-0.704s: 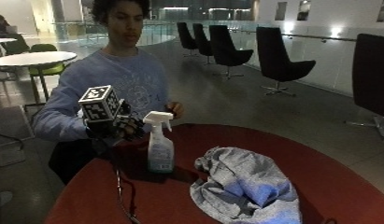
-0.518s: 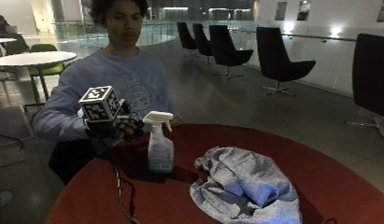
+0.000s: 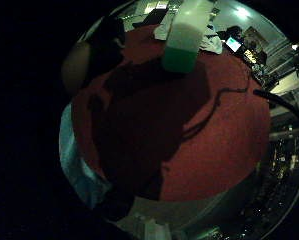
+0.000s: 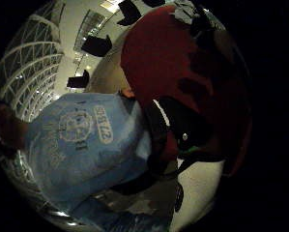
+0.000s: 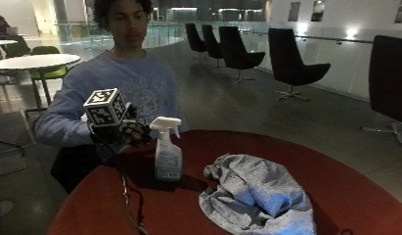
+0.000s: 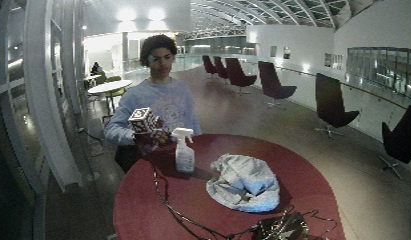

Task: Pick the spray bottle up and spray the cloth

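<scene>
A clear spray bottle (image 5: 167, 157) with a white trigger head stands upright on the round red table (image 5: 383, 196), near the person's side. My gloved right hand (image 5: 125, 133) hovers just beside the bottle's head, a short gap away from it, fingers relaxed and holding nothing. A crumpled grey cloth (image 5: 259, 196) lies on the table on the far side of the bottle from the hand. In the little finger side palm view, the spray bottle (image 3: 185, 35) rises close by from the red table (image 3: 199, 145). The wide outside view shows the bottle (image 6: 184, 153), cloth (image 6: 243, 182) and hand (image 6: 155, 137) alike.
Black lounge chairs (image 5: 288, 63) stand on the floor beyond the table. A white round table (image 5: 31, 61) with a green chair is behind the person. A dark heap of gear (image 6: 279, 227) sits at the table's near edge.
The gloved hand has edged slightly closer to the bottle's head. The bottle and the cloth have not moved.
</scene>
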